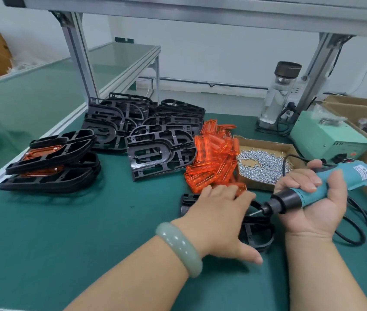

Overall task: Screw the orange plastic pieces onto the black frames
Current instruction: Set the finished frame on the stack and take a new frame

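Left hand (220,212) lay spread flat over frame (257,237) at lower centre, fingertips at orange pile (214,158), likely steadying frame. Right hand (321,207) curled round driver (335,182), bit angled toward frame. Screws (261,162) just right of pile, within reach. Finished frames (52,153) stacked at left.

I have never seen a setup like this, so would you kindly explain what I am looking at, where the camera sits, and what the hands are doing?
There is no machine here: a person works by hand. The single picture comes from a camera worn on their head, looking down at a green bench. The right hand grips a teal electric screwdriver. The left hand rests flat on a black frame. Behind lie a pile of black frames, a heap of orange pieces and silver screws in a cardboard box. At the left, stacked frames already carry orange pieces.
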Demonstrator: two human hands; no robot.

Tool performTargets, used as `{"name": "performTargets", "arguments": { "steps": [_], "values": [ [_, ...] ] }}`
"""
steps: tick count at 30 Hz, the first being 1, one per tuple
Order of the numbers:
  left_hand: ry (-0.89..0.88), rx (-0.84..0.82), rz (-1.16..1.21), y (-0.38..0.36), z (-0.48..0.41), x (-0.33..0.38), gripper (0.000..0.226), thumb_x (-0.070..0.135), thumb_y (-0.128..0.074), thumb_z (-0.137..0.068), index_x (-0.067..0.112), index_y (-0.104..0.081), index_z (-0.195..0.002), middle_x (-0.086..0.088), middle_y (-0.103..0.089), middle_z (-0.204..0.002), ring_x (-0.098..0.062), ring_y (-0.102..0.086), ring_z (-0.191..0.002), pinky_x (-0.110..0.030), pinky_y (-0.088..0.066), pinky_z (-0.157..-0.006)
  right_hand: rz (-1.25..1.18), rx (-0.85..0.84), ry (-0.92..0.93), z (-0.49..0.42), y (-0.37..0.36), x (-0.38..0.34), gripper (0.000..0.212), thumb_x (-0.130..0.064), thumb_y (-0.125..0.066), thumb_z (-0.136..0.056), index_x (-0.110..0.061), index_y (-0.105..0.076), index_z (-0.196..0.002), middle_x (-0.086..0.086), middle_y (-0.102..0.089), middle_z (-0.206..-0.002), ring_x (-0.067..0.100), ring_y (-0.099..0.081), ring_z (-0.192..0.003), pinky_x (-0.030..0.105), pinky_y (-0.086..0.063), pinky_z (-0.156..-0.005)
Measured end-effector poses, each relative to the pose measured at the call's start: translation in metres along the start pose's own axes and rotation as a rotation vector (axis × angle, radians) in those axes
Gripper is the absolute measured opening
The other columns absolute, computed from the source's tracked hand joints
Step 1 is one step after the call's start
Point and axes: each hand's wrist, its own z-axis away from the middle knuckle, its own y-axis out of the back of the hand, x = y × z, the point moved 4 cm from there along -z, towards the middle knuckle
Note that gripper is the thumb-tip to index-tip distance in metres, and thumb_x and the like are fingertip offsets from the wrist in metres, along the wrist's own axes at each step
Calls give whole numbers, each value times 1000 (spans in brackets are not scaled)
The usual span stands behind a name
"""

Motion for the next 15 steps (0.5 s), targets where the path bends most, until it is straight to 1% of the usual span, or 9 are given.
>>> {"name": "performTargets", "arguments": {
  "steps": [2,5,8,12,15],
  "values": [
    [-13,1,-50,0,-4,5,99,65,-69,-65,23,-25,-143,-8,-38,-139,-30,-33,-127,-44,-22,-109,-20,-13,-16,0,0,0,40,-12,-84,-64,-12,-58,-94,-6,-49,-61,7,-51,-47,21,-46,-55],
    [-16,8,-62,3,-2,5,91,60,-69,-67,26,-29,-141,-8,-42,-133,-33,-37,-119,-44,-26,-106,-10,-3,-25,0,1,1,42,-12,-85,-63,-11,-58,-94,-6,-49,-60,7,-51,-47,21,-46,-54],
    [-3,46,-57,10,10,-2,87,56,-68,-67,31,-29,-140,-7,-39,-132,-32,-35,-118,-44,-25,-106,-16,4,-36,-1,3,3,42,-11,-84,-64,-11,-57,-96,-5,-49,-60,8,-51,-47,22,-47,-54],
    [56,55,-4,22,41,-27,85,54,-66,-65,41,-25,-139,-2,-32,-137,-26,-30,-123,-41,-28,-108,-30,2,-49,0,6,3,43,-11,-83,-65,-11,-55,-97,-3,-49,-61,9,-52,-47,23,-47,-55],
    [135,17,-11,31,72,-58,84,56,-62,-63,50,-19,-136,4,-29,-138,-21,-31,-124,-37,-29,-108,60,25,-28,-1,6,4,47,-15,-86,-60,-14,-56,-95,-7,-48,-61,5,-50,-47,20,-46,-54]
  ]
}}
